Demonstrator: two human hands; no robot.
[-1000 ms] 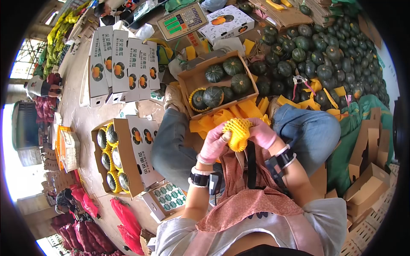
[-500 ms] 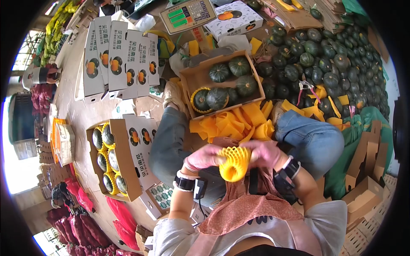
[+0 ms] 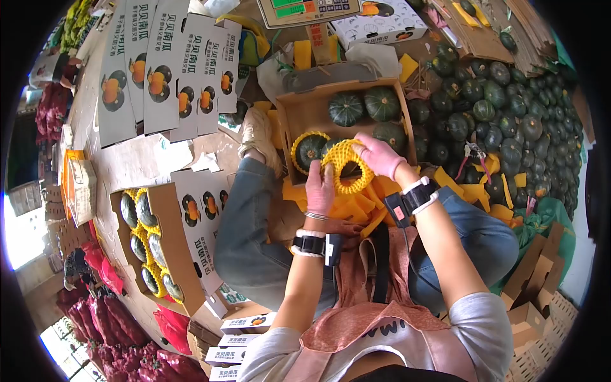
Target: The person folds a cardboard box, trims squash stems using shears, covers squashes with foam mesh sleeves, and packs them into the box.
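Observation:
Both gloved hands hold a yellow foam net [image 3: 354, 185], stretched into a ring over the lower edge of an open cardboard box [image 3: 291, 114]. My left hand [image 3: 320, 188] grips its left side; my right hand [image 3: 380, 156] pinches its upper right rim. Through and behind the net a dark green pumpkin shows in part. Left of it in the box sits a pumpkin [image 3: 311, 148] with a yellow net around it. Bare pumpkins [image 3: 346, 109] lie in the upper part, and another [image 3: 389, 135] is beside my right hand.
Yellow foam pieces [image 3: 340, 207] lie between the legs. A pumpkin pile [image 3: 509, 121] with red-handled pruners [image 3: 472, 151] is at right. Printed cartons [image 3: 159, 70] stand upper left, above a box of netted pumpkins [image 3: 181, 254]. A scale [image 3: 309, 11] stands beyond the open box.
Both hands have moved forward from near the lap to the open box with the yellow net. The net is now spread wide into a ring. The camera view has shifted.

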